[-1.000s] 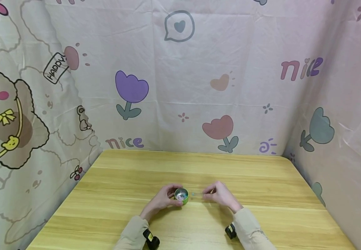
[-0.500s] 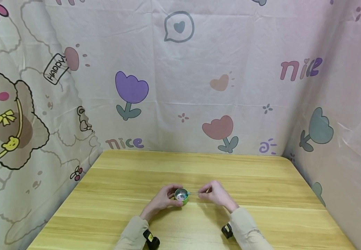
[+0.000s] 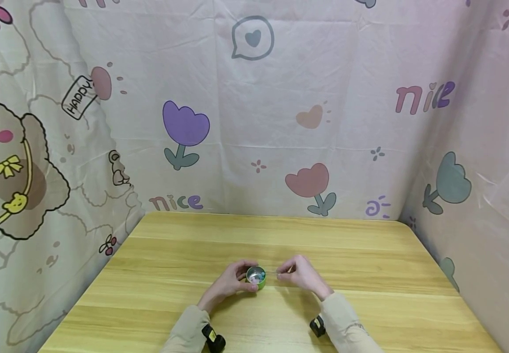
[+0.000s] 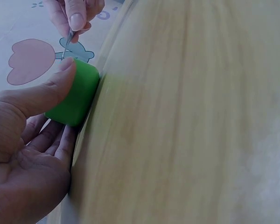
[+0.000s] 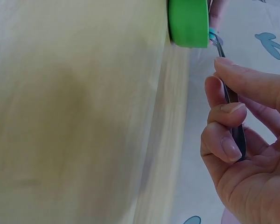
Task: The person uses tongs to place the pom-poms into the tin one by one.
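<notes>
A small round green tin (image 3: 261,285), silvery inside, stands on the table with its mouth up. My left hand (image 3: 229,283) holds it from the left, thumb at the near side and fingers round the far side. Small pale and bluish pieces lie inside, too small to make out. To the right, my right hand (image 3: 303,276) grips dark metal tweezers (image 5: 239,136) that point left. In the right wrist view a tiny teal piece (image 5: 212,32) sits at their tips, by the tin's rim. The left wrist view shows the tin's green wall (image 4: 82,93) under my thumb.
The light wood table (image 3: 183,240) spreads around both hands. Behind it and at both sides hangs a white cloth (image 3: 254,98) with printed flowers and words. A black wrist camera (image 3: 213,338) is strapped to the left sleeve, another (image 3: 318,326) to the right.
My right hand has moved left with the tweezers, bringing their tips and the teal piece from beside the tin to its rim. The left hand and the tin have stayed put.
</notes>
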A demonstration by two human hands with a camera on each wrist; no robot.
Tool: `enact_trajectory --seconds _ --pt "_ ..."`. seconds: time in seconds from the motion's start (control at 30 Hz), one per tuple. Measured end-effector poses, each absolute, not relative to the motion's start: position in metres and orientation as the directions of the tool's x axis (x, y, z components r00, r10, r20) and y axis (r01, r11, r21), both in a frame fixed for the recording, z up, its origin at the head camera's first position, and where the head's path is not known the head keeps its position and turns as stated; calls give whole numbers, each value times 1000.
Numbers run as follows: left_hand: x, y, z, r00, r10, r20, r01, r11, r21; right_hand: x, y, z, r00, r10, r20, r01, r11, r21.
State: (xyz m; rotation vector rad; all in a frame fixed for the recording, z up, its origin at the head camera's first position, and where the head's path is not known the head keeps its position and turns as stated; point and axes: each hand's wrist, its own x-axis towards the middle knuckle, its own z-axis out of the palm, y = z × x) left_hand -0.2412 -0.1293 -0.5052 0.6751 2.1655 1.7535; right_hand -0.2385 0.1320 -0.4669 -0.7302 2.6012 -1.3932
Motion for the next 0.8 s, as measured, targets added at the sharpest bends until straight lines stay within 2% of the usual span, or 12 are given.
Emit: enact_trajectory --seconds 0.8 --pt "-241 -129 -508 -854 515 71 185 175 967 -237 137 -469 -887 -433 161 -370 457 -809"
